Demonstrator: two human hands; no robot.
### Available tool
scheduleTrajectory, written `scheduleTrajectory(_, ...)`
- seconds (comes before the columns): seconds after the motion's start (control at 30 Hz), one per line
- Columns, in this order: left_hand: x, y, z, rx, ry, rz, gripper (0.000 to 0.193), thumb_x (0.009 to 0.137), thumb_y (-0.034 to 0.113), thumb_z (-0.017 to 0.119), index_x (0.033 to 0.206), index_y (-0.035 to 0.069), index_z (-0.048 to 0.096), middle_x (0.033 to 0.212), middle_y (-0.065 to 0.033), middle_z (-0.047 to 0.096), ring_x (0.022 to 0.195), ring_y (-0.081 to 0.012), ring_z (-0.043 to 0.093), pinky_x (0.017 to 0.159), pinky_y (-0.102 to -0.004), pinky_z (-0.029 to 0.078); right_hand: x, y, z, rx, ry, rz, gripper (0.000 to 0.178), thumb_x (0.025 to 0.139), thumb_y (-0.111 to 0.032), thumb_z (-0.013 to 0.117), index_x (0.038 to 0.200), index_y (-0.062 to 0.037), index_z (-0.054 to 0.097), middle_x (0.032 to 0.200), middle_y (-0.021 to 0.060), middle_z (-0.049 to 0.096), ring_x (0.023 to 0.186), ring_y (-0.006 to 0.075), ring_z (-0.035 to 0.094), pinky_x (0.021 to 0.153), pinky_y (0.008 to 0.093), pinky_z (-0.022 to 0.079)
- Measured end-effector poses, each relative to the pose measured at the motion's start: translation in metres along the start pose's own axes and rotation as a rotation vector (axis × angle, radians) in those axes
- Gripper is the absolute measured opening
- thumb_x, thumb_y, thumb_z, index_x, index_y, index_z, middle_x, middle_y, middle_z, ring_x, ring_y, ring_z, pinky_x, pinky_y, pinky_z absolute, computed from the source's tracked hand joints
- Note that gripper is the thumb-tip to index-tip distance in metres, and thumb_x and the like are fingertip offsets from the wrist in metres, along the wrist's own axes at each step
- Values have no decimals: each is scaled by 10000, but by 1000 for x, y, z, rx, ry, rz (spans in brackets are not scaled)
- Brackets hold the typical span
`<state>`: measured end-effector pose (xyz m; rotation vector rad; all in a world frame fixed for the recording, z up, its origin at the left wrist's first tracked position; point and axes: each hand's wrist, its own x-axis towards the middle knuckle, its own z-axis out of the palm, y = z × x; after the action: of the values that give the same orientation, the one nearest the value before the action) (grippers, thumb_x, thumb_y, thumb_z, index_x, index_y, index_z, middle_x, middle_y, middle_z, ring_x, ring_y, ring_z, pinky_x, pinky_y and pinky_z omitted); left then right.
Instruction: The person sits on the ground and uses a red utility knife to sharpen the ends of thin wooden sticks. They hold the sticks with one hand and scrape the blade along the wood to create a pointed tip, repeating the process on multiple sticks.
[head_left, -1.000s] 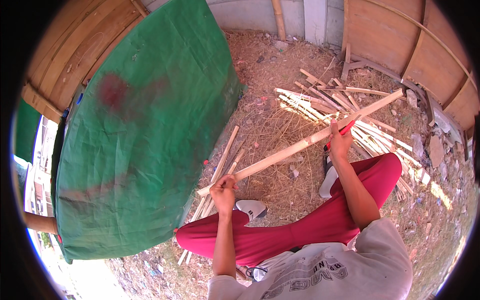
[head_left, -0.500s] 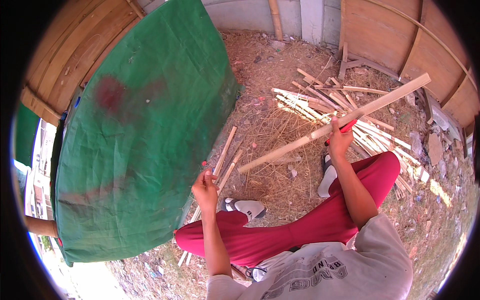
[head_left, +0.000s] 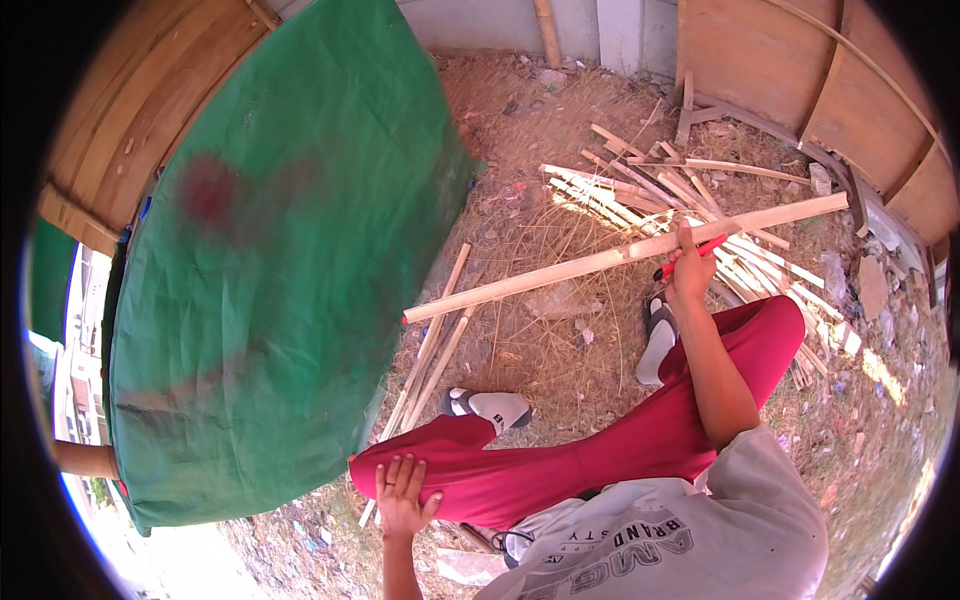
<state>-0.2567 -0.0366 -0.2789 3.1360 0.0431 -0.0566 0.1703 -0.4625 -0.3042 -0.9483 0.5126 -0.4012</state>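
Observation:
A long pale bamboo strip (head_left: 560,268) slants across the space above my legs, its left end near the green tarp and its right end higher. My right hand (head_left: 690,272) grips it a little right of its middle. The same hand also holds a slim red-and-black tool (head_left: 708,247) under the strip; its exact kind is hard to make out. My left hand (head_left: 402,492) rests on my left knee, in dark red trousers (head_left: 590,455), fingers stretched out and holding nothing.
Several bamboo strips lie in a loose pile (head_left: 610,205) beyond my right foot. More strips (head_left: 440,345) lie beside the green tarp (head_left: 280,300) on my left. Wooden panels (head_left: 760,70) stand at the back right. Dry straw and litter cover the ground.
My left hand has come down from beside the strip's left end onto my knee. The bamboo strip has turned flatter, its left end shifting left and its right end lower.

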Motion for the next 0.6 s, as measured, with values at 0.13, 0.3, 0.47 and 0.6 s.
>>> scheduleTrajectory(0.13, -15, -70, -27, 381, -251, -1207, 393, 1032, 314, 485, 1260, 43, 656, 1446, -181, 533, 1442, -368, 366, 1189, -634, 183, -5, -3, 1, 29, -11, 1, 222, 916, -144, 747, 947, -54, 547, 782, 21, 580, 557, 78, 458, 496, 239, 372)
scheduleTrajectory(0.3, 13, 42, 0, -161, 388, -189, 450, 987, 372, 547, 1197, -9, 662, 1316, -174, 631, 1291, -386, 543, 1164, -601, 293, -7, -1, 2, 23, -34, 58, 238, 920, -157, 747, 978, -55, 540, 785, 12, 568, 566, 69, 449, 514, 235, 377)
scheduleTrajectory(0.47, 16, 14, 6, -50, 182, -219, 411, 944, 349, 592, 1159, 14, 694, 1299, -160, 643, 1287, -388, 540, 1166, -595, 260, 2, -1, -7, 44, -6, 60, 229, 917, -197, 757, 923, -75, 563, 716, -18, 538, 546, 69, 439, 502, 235, 374)
scheduleTrajectory(0.6, 41, -11, -11, 39, 96, -746, 364, 935, 295, 637, 1162, 15, 687, 1298, -162, 640, 1299, -385, 525, 1163, -584, 263, 2, -5, -4, 76, 10, 88, 250, 901, -231, 780, 838, -93, 581, 643, -44, 508, 514, 61, 431, 474, 224, 366)
